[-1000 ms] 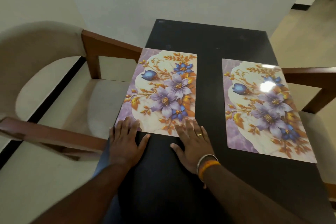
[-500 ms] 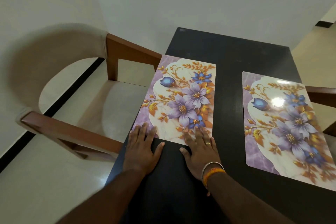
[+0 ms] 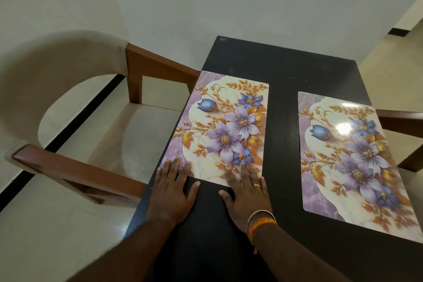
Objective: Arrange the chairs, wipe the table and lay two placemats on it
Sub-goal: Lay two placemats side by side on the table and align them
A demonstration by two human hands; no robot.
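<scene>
Two floral placemats lie flat on the black table (image 3: 281, 68). The left placemat (image 3: 225, 126) reaches the table's left edge; the right placemat (image 3: 352, 158) lies along the right side. My left hand (image 3: 171, 190) rests palm down with its fingertips on the near left corner of the left placemat. My right hand (image 3: 247, 192), with a ring and wrist bands, presses flat on the same mat's near right corner. Both hands have spread fingers and hold nothing.
A beige cushioned chair (image 3: 109, 135) with brown wooden arms sits pushed against the table's left side. A second chair's wooden arm (image 3: 402, 119) shows at the right edge. White walls stand behind; pale floor with a black strip lies at left.
The view has shifted so that the table and mats sit further right and lower in frame. Both hands stay on the left placemat's near edge.
</scene>
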